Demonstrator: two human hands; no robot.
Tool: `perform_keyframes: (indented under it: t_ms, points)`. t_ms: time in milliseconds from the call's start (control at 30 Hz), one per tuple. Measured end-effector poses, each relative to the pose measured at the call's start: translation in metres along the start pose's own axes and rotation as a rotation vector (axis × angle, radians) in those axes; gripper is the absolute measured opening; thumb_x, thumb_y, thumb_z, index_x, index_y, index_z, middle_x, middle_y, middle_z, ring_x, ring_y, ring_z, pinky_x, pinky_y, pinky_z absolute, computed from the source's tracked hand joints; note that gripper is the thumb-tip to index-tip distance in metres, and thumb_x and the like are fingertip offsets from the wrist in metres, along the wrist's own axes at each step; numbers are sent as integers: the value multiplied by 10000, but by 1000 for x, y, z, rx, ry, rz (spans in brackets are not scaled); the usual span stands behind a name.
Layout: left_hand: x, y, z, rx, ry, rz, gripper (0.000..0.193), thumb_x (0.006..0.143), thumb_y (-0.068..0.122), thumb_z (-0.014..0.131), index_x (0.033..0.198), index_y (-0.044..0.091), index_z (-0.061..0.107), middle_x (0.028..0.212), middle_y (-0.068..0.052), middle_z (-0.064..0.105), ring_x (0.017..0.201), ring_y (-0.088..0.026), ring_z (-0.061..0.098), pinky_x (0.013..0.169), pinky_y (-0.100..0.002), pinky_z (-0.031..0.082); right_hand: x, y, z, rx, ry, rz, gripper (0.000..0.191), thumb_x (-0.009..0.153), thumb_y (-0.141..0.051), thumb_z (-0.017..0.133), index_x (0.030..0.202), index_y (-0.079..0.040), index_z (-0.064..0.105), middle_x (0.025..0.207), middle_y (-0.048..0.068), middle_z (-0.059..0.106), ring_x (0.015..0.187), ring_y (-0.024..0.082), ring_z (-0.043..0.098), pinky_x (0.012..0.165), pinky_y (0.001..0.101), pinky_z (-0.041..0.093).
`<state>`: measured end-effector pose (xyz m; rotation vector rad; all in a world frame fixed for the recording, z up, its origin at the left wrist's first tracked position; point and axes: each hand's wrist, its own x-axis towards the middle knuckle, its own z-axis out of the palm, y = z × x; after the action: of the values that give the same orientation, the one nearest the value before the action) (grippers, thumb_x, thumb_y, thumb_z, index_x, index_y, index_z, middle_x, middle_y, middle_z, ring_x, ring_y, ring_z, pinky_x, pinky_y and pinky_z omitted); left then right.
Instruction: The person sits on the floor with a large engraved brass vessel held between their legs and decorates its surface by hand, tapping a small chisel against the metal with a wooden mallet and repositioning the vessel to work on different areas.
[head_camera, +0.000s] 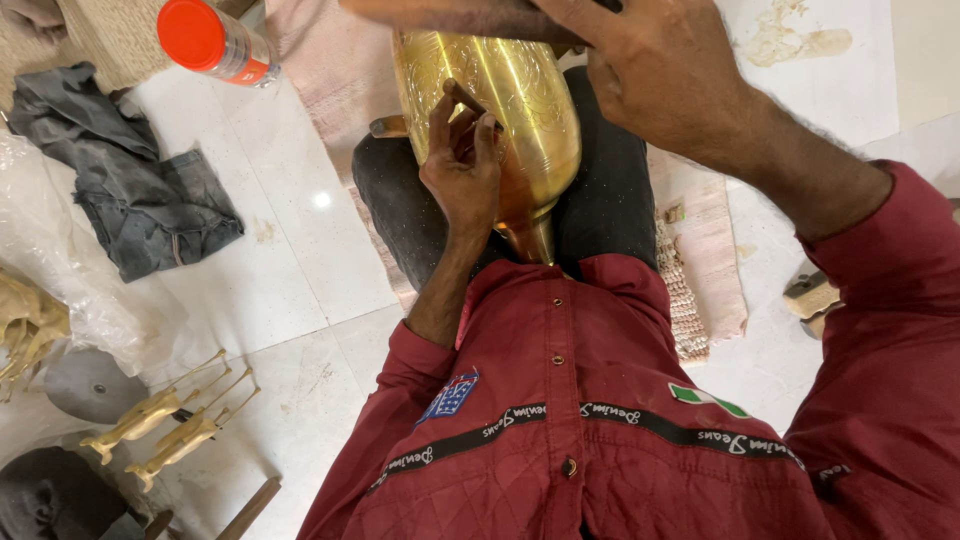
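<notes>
Left hand (462, 165) grips a small tool (466, 99) against the brass vase (520, 110); right hand (660, 80) closed over the vase top. Advise: steady vase, short light strokes

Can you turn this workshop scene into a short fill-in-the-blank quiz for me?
1. The left hand presses a small tool against a shiny ____ vase.
2. The bottle lying on the floor has a ____ cap.
3. The right hand wears a ____ sleeve.

Missing words: brass; red; maroon
</notes>
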<state>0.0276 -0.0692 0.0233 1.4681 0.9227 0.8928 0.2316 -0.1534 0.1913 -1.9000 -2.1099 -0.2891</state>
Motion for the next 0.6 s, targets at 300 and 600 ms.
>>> perform_keyframes:
  t_ms: [300,600]
  points:
    - [28,-1,-10,215,-268,-68,444,1007,100,706,1427,118,563,1120,-167,791,943,-241,820,831,-398,707,-5,-3,-5,-40,-46,54,642,925,90,686,1523,-131,606,1087,97,646,931,252,625,744,387,494]
    - [80,17,-13,249,-786,42,441,951,-2,667,1373,123,635,1142,-176,772,967,-259,798,861,-398,689,-77,-9,19,337,35,494,724,927,63,660,1600,-154,504,1203,128,588,1091,285,637,896,405,543]
